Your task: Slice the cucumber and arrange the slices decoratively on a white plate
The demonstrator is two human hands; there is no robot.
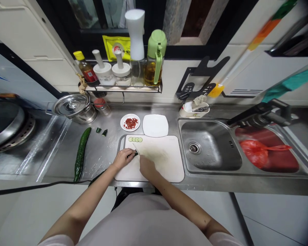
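My left hand (123, 158) presses down on a dark green cucumber (136, 153) on the white cutting board (166, 171). The cucumber's cut end shows just past my fingertips, and my hand and forearm cover much of the rest. Closed around a knife (136, 148) is my right hand (147, 167); its handle is hidden in the fist. The thin blade slants up and left, right beside the cucumber's end. Several pale green cucumber slices (135, 139) lie in a row near the board's upper left edge.
Left of the board lie a whole cucumber (81, 153) and small cucumber ends (104, 132). Behind it stand a plate of chopped red pieces (130, 123) and a white square plate (155, 125). A steel pot (78, 108) is back left; the sink (210, 147) is right.
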